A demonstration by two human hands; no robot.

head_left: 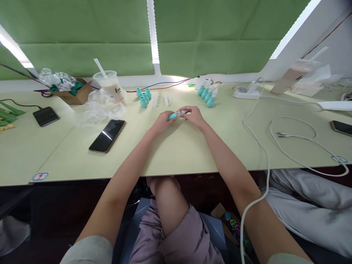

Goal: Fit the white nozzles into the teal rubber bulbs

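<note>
My left hand is closed around a small turquoise squeeze bulb, held on its side just above the table. My right hand pinches a whitish, clear plastic tip at the bulb's neck. Fingers hide whether the tip sits inside the bulb. Beyond my left hand stand several turquoise bulbs with open necks. Beside them lie small white or clear plastic pieces, too small to make out well. Farther right, a row of turquoise bulbs with clear tips stands upright.
A black phone lies left of my forearms, near a crumpled plastic bag and a drink cup. A cardboard box holds wrapped items. On the right, a white cable runs from a power strip across my right arm.
</note>
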